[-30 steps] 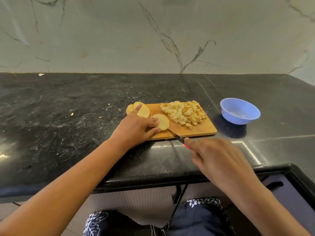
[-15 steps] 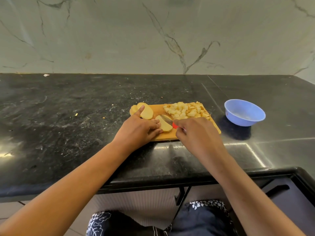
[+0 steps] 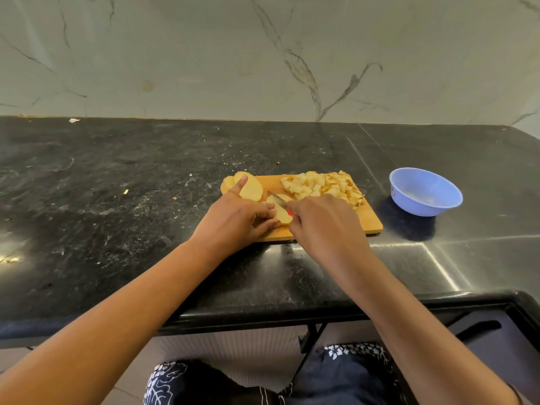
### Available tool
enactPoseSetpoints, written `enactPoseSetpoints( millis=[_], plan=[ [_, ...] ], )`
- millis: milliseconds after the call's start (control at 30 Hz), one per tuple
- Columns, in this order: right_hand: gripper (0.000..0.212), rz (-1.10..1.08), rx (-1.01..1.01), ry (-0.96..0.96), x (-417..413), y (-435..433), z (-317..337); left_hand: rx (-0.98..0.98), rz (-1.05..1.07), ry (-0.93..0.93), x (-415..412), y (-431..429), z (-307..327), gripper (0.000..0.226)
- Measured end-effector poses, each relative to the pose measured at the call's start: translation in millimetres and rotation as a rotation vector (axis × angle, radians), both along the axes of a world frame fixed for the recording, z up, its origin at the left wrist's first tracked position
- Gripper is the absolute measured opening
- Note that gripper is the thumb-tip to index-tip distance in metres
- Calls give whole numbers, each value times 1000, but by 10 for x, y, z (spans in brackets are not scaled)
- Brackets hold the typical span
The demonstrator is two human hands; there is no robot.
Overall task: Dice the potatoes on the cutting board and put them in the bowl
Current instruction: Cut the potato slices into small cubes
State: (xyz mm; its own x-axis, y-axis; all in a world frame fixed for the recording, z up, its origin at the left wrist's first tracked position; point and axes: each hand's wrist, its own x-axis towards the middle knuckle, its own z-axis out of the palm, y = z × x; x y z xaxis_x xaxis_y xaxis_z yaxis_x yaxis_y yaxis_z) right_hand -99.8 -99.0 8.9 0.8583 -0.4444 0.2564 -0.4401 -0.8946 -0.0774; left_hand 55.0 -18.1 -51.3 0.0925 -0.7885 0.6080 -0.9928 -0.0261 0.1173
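A wooden cutting board [image 3: 368,222] lies on the black counter. Several potato slices [image 3: 252,188] sit at its far left corner and a heap of diced potato [image 3: 321,185] fills its far right part. My left hand [image 3: 238,220] presses fingertips on one slice [image 3: 282,214] at the board's near left. My right hand [image 3: 324,222] grips a red-handled knife [image 3: 279,199] whose blade lies across that slice. The empty blue bowl [image 3: 425,190] stands on the counter right of the board.
The black stone counter [image 3: 117,200] stretches wide to the left with small crumbs on it. A marble wall [image 3: 263,54] rises behind. The counter's front edge runs just above my lap.
My right hand came forward from the counter's near edge onto the board and brought the knife blade onto the slice. My left hand stayed on the slice.
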Motion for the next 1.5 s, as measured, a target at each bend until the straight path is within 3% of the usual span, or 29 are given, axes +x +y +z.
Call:
enactPoseSetpoints(
  millis=[133, 400, 600, 700, 800, 967, 1133, 1500],
  plan=[
    [29, 23, 8, -4, -151, 46, -58, 18, 15, -25, -44, 14, 22, 46],
    [50, -5, 87, 14, -695, 298, -111, 105, 124, 79, -1, 27, -50, 56],
    [37, -42, 50, -8, -940, 332, 153, 118, 111, 73, -97, 103, 19, 30],
    [33, -56, 47, -132, -814, 295, 207, 88, 119, 19, -133, 162, 15, 27],
    [37, -49, 60, -208, -504, 218, 107, 136, 189, 134, -155, 214, 39, 31],
    [34, -42, 90, -173, -245, 128, -47, 45, 121, -49, -159, 161, 33, 22],
    [36, -2, 78, -189, -213, 116, -86, 214, 256, 227, -167, 146, 83, 30],
    [26, -30, -17, 30, -1, 204, -108, 225, 269, 290, -138, 123, 77, 26]
  ],
)
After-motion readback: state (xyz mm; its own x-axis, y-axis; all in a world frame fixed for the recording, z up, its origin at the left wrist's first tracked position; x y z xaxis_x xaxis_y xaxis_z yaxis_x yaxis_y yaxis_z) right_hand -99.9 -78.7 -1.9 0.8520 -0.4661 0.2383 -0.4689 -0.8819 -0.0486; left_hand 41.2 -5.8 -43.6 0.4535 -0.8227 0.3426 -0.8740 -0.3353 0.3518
